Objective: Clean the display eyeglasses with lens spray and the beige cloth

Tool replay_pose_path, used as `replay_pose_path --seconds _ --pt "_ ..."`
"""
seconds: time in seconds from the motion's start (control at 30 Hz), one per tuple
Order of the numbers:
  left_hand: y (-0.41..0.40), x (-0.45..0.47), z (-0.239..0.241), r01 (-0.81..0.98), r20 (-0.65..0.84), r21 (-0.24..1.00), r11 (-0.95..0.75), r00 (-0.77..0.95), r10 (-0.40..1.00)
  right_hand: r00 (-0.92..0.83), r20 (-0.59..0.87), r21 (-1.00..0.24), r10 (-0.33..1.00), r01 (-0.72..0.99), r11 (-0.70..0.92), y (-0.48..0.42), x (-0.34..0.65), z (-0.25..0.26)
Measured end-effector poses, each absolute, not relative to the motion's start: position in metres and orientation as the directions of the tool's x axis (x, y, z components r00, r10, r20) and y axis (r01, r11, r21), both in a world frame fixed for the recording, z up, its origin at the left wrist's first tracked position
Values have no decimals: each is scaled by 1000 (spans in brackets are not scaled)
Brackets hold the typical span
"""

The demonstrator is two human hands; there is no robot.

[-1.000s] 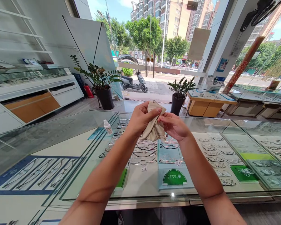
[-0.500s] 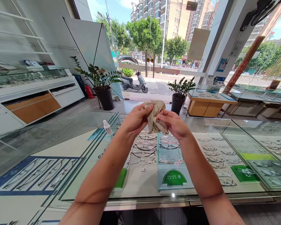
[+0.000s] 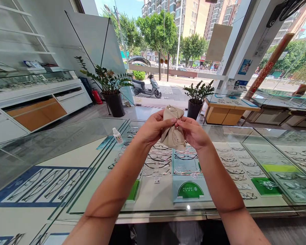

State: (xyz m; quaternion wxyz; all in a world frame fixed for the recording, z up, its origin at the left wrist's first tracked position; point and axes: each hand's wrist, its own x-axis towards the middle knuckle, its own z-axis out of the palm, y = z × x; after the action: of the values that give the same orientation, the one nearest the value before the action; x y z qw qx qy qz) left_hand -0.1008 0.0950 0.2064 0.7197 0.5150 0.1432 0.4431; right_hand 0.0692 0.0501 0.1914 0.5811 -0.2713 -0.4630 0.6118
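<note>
I hold a beige cloth [image 3: 171, 134] up over a glass display counter [image 3: 66, 149], wrapped round a thin-rimmed pair of glasses [image 3: 180, 134] whose wire rims peek out at the top and right. My left hand [image 3: 153, 128] pinches the cloth from the left with closed fingers. From the right, my right hand [image 3: 193, 133] grips the glasses through the cloth, fingers closed too. The two hands meet at the cloth's top.
A small white dropper bottle [image 3: 117, 135] stands on the counter glass to the left. Rows of spectacle frames [image 3: 158, 160] and a green brand sign [image 3: 190, 190] lie inside the case. Two potted plants [image 3: 112, 88] stand on the floor beyond.
Both hands have risen slightly with the cloth and shifted a little to the right. More of the wire rim shows now, and the cloth hangs lower between the hands.
</note>
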Motion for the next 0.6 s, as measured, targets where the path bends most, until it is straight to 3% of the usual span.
replay_pose_path --seconds 0.37,0.6 --pt "76 -95 208 -490 404 840 -230 283 870 -341 199 -894 919 -446 27 45 63 193" --pt "100 -106 207 -479 331 877 -48 528 782 -242 191 -928 951 -360 94 46 76 198"
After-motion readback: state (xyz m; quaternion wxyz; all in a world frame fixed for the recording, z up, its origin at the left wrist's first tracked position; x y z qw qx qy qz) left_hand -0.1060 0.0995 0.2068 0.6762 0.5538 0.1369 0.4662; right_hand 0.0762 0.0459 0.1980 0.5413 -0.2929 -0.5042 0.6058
